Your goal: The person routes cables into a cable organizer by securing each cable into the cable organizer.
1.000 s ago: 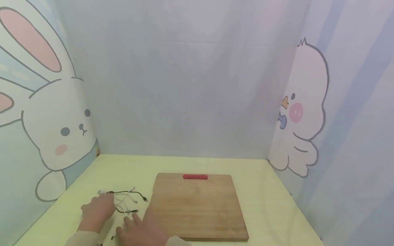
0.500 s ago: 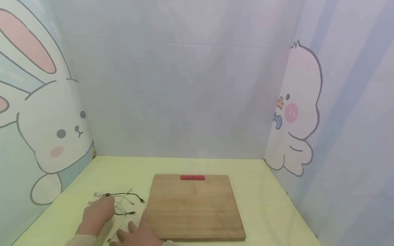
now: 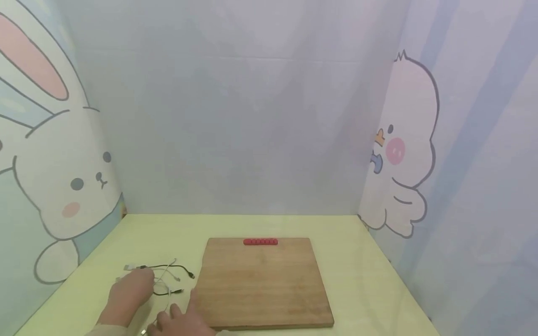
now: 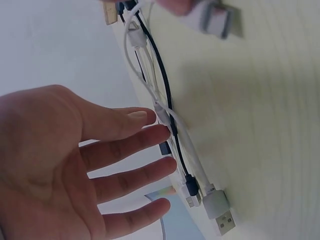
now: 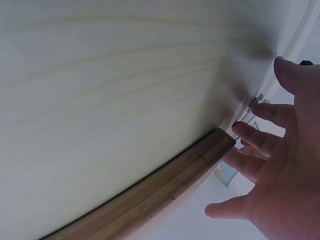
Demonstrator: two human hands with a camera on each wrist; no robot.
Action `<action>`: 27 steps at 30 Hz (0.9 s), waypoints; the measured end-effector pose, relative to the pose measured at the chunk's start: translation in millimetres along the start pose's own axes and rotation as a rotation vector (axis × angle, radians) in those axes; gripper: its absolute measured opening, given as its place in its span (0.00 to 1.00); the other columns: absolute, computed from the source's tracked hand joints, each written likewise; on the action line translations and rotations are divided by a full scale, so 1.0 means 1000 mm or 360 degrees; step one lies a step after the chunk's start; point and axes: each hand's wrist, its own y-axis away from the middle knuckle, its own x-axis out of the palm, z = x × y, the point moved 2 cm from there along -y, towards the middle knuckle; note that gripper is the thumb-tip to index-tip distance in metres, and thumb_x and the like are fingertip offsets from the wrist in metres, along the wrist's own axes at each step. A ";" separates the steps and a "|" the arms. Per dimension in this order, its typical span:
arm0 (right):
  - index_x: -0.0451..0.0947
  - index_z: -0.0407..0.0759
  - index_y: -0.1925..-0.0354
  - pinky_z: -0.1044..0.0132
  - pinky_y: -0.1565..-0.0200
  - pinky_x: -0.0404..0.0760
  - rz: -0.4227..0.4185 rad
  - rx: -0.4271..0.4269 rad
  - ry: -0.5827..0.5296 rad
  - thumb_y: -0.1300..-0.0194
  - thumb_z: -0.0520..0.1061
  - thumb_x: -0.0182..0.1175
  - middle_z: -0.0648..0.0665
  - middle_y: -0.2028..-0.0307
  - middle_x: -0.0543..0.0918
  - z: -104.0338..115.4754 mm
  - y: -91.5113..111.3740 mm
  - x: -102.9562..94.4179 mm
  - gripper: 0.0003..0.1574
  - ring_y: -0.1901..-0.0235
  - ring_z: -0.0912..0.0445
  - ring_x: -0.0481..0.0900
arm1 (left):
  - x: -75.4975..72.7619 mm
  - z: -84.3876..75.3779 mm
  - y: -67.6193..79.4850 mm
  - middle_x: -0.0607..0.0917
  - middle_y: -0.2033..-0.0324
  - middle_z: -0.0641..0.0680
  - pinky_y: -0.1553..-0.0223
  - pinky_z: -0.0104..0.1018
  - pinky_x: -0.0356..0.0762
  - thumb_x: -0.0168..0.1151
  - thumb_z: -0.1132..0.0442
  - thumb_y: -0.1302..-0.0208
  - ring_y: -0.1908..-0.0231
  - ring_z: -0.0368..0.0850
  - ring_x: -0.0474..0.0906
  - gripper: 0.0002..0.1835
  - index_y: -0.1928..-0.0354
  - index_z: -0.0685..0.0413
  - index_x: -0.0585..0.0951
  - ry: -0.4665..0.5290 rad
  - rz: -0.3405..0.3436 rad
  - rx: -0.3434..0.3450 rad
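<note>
Several short white and black charging cables lie crossed on the table left of the board. My left hand is low over them, its thumb and index fingertips pinching a white cable close to the tabletop. That cable's USB plug rests on the table beside a black cable. Its other fingers are loosely extended. Near the board's front left corner, my right hand has its fingers spread and touches the tabletop. Beside its fingertips is a small plug of a white cable; whether they touch it is unclear.
A wooden board lies right of the cables. Along its far edge sits a red strip with notches. Fabric walls with a rabbit and a chick enclose the pale yellow table.
My left hand's fingers have drawn together over the cables. My right hand has shifted down and slightly left. The whole head view has drifted a little.
</note>
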 end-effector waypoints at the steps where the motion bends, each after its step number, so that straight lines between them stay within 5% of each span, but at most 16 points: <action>1: 0.58 0.83 0.38 0.41 0.35 0.61 -0.0028 0.0002 0.0002 0.48 0.86 0.47 0.73 0.46 0.64 0.001 0.001 -0.001 0.40 0.45 0.67 0.62 | 0.000 0.000 0.000 0.80 0.75 0.52 0.72 0.49 0.78 0.53 0.68 0.35 0.74 0.44 0.74 0.05 0.67 0.57 0.78 -0.0010 -0.0008 0.0009; 4: 0.57 0.86 0.40 0.40 0.35 0.62 -0.0094 -0.0033 0.0052 0.56 0.89 0.51 0.73 0.48 0.65 0.002 0.006 -0.002 0.45 0.48 0.66 0.63 | -0.001 0.000 0.000 0.81 0.73 0.53 0.69 0.50 0.79 0.54 0.69 0.36 0.73 0.44 0.75 0.04 0.67 0.57 0.78 0.0006 -0.0009 0.0022; 9: 0.48 0.83 0.32 0.34 0.35 0.59 -0.0126 -0.0051 0.0052 0.56 0.90 0.51 0.74 0.45 0.65 0.003 0.007 0.002 0.54 0.47 0.65 0.64 | 0.001 -0.002 -0.004 0.82 0.73 0.53 0.70 0.48 0.78 0.55 0.70 0.39 0.73 0.44 0.74 0.04 0.68 0.56 0.78 0.0048 0.0008 0.0021; 17: 0.57 0.85 0.41 0.38 0.30 0.54 0.0056 -0.0065 0.0005 0.54 0.86 0.55 0.73 0.48 0.65 0.005 -0.006 0.006 0.42 0.45 0.69 0.66 | -0.001 -0.004 -0.004 0.77 0.77 0.50 0.74 0.41 0.71 0.53 0.68 0.35 0.75 0.45 0.70 0.07 0.71 0.54 0.77 0.0101 0.0020 -0.0022; 27: 0.62 0.82 0.45 0.56 0.33 0.63 0.0068 -0.0121 0.0025 0.52 0.85 0.54 0.70 0.53 0.70 0.005 -0.007 0.000 0.36 0.50 0.70 0.68 | -0.001 -0.007 -0.006 0.78 0.77 0.48 0.75 0.40 0.70 0.61 0.63 0.39 0.76 0.44 0.70 0.04 0.69 0.56 0.78 0.0167 -0.0036 -0.0020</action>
